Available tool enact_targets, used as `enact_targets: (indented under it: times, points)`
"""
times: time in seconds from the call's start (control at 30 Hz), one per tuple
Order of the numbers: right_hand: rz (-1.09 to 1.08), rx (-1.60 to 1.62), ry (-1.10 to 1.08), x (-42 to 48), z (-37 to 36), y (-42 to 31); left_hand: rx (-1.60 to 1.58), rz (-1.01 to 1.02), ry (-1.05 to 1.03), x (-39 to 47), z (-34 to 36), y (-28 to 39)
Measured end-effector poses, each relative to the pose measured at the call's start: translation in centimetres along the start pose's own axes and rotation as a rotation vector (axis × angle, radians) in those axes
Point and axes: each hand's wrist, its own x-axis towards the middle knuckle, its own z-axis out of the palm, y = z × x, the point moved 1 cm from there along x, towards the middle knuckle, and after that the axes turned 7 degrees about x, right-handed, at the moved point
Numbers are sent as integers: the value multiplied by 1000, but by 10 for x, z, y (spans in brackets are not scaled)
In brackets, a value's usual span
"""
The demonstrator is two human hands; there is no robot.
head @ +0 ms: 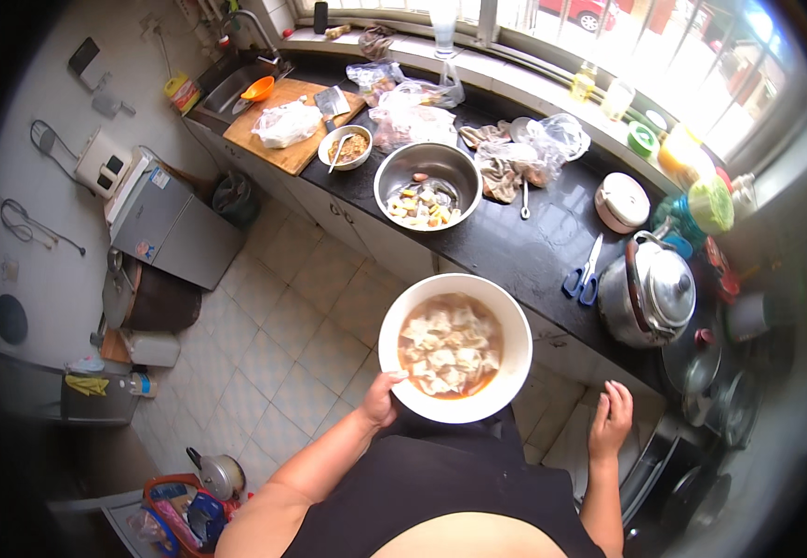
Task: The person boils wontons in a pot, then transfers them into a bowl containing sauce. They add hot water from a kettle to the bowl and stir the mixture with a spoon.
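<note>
My left hand [380, 399] grips a large white bowl [455, 413] by its near left rim, with the thumb over the edge. Wontons [451, 349] in a reddish-brown broth fill its lower part. The bowl is held in front of my body, off the counter. On the right, my right hand [611, 420] is raised beside the cabinets with loosely bent fingers and nothing in it. The counter item closest to that hand is a lidded metal pot [647, 293]. Blue-handled scissors [586, 272] lie to the left of the pot.
On the dark countertop [508, 254] stand a steel basin [428, 188] with cut food, a small bowl [345, 148] with a spoon, and plastic bags [410, 115]. A cleaver [332, 102] lies on the wooden cutting board [298, 150] by the sink [236, 91]. A pressure cooker [222, 477] is low at left.
</note>
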Motion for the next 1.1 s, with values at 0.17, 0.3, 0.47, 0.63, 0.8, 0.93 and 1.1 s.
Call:
enact_targets:
  times: [0.17,0.3,0.47,0.63,0.8,0.93,1.1]
  points:
    - [-199,183,-153,100,90,-14,-54,163,278,0,-24,23]
    - [-381,319,-299,165,161,-49,-196,390,364,4,-33,32]
    - [-646,427,-512,212,236,-106,-315,555,479,6,-55,36]
    - [-730,516,-726,192,298,-178,-396,643,526,-1,-99,50]
    - [-522,416,-887,137,405,-193,-386,661,517,-9,-175,77]
    - [-39,259,-869,111,551,-158,-324,569,520,-26,-250,114]
    - [453,267,-854,132,692,-143,-124,495,552,-44,-336,152]
